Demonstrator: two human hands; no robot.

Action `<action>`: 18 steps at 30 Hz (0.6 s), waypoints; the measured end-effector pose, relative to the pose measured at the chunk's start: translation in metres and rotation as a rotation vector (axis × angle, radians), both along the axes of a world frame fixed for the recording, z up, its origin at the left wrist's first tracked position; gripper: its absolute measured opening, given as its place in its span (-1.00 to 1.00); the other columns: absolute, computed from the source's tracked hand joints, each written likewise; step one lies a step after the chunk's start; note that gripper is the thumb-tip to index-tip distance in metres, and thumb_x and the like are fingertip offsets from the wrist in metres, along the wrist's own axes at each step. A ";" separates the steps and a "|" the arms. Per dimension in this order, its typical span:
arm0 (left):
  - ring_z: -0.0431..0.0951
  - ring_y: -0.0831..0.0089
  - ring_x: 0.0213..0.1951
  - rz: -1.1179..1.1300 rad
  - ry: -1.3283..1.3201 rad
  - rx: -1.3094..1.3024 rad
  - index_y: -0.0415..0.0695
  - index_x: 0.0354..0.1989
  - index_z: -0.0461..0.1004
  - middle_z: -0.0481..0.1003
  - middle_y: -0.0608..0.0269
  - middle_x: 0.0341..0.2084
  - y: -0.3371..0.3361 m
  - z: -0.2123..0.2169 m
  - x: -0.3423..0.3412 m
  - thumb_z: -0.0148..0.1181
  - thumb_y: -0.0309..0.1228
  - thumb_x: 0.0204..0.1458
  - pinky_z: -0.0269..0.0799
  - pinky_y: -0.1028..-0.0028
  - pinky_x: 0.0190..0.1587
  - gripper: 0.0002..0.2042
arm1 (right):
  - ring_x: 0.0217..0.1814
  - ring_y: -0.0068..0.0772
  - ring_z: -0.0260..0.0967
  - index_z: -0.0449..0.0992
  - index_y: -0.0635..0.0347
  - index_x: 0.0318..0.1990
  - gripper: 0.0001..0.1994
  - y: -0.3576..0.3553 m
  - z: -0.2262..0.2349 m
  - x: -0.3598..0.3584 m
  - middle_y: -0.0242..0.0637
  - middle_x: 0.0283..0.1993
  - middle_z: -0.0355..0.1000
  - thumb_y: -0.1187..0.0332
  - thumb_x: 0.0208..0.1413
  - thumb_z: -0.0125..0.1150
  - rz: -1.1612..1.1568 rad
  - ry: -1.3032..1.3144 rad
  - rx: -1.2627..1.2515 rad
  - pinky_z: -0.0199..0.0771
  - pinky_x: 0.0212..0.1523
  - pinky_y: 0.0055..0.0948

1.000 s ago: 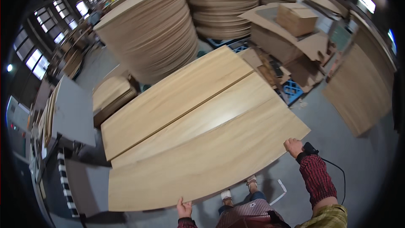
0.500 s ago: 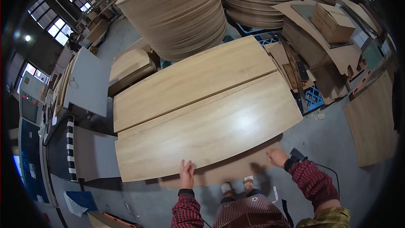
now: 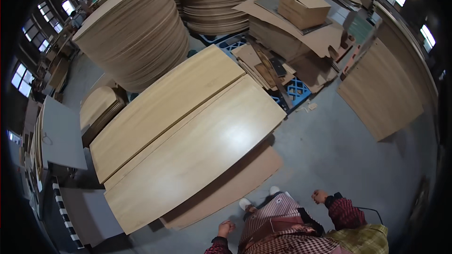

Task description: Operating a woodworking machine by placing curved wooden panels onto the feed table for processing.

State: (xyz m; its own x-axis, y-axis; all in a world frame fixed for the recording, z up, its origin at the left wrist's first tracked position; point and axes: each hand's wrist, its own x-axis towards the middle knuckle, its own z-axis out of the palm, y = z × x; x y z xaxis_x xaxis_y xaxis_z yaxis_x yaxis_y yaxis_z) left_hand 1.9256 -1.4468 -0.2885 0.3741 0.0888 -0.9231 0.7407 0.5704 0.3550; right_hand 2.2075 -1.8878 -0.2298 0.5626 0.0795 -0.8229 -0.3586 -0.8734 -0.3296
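Wood panel (image 3: 202, 148) ahead; L hand (image 3: 226, 229) low, R hand (image 3: 319, 196) out to side, both curled, grips narrow, apart fr panel.

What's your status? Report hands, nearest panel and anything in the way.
Left hand, right hand: both off nearest panel, nothing visible in either. It lies beside farther panel. Possibly in the way: brown sheet jutting from under nearest panel toward shoes.
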 end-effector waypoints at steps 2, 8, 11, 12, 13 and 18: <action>0.48 0.40 -0.56 0.180 0.037 0.041 -0.28 -0.01 0.15 0.44 0.08 -0.50 0.008 0.029 0.026 -0.18 -0.51 -0.04 0.41 0.51 -0.55 -0.64 | -0.66 -0.45 0.35 0.41 0.30 -0.46 -0.76 0.005 0.006 0.020 -0.26 -0.63 0.38 0.26 -0.06 0.00 -0.033 -0.018 -0.012 0.37 -0.58 -0.44; 0.49 0.20 -0.32 0.215 -0.065 0.112 -0.29 -0.03 0.17 0.42 -0.11 -0.33 0.037 0.014 0.088 -0.21 -0.40 0.06 0.43 0.38 -0.32 -0.68 | -0.63 -0.42 0.33 0.41 0.23 -0.49 -0.71 0.096 0.025 0.155 -0.21 -0.60 0.36 0.17 -0.05 -0.07 0.298 -0.413 0.212 0.31 -0.55 -0.37; 0.47 0.24 -0.40 0.317 -0.152 0.211 -0.29 -0.10 0.21 0.42 -0.07 -0.40 0.044 -0.006 0.131 -0.21 -0.41 0.04 0.42 0.42 -0.36 -0.72 | -0.55 -0.38 0.32 0.39 0.23 -0.49 -0.76 0.181 0.043 0.248 -0.24 -0.59 0.35 0.23 -0.02 -0.07 0.173 -0.297 0.552 0.33 -0.50 -0.38; 0.45 0.27 -0.42 0.416 -0.173 0.175 -0.28 -0.15 0.22 0.41 -0.04 -0.44 0.041 -0.007 0.146 -0.21 -0.41 0.04 0.39 0.44 -0.38 -0.75 | -0.52 -0.38 0.32 0.39 0.24 -0.47 -0.77 0.207 0.038 0.282 -0.25 -0.58 0.35 0.25 -0.02 -0.07 0.078 -0.139 0.624 0.35 -0.45 -0.39; 0.43 0.30 -0.45 0.523 -0.198 0.143 -0.27 -0.20 0.23 0.40 -0.01 -0.48 0.034 -0.005 0.166 -0.21 -0.41 0.03 0.37 0.45 -0.41 -0.77 | -0.47 -0.39 0.33 0.40 0.28 -0.38 -0.78 0.231 0.015 0.322 -0.27 -0.51 0.38 0.30 -0.01 -0.08 0.159 -0.236 0.615 0.36 -0.34 -0.43; 0.32 0.56 -0.44 0.455 -0.214 0.341 -0.23 -0.20 0.40 0.40 0.30 -0.45 -0.077 0.020 0.240 -0.16 -0.22 0.04 0.26 0.60 -0.40 -0.65 | -0.22 -0.16 0.31 0.32 0.31 -0.16 -0.71 0.362 -0.057 0.536 -0.07 -0.28 0.37 0.31 0.01 -0.11 0.297 -0.440 0.645 0.30 -0.17 -0.35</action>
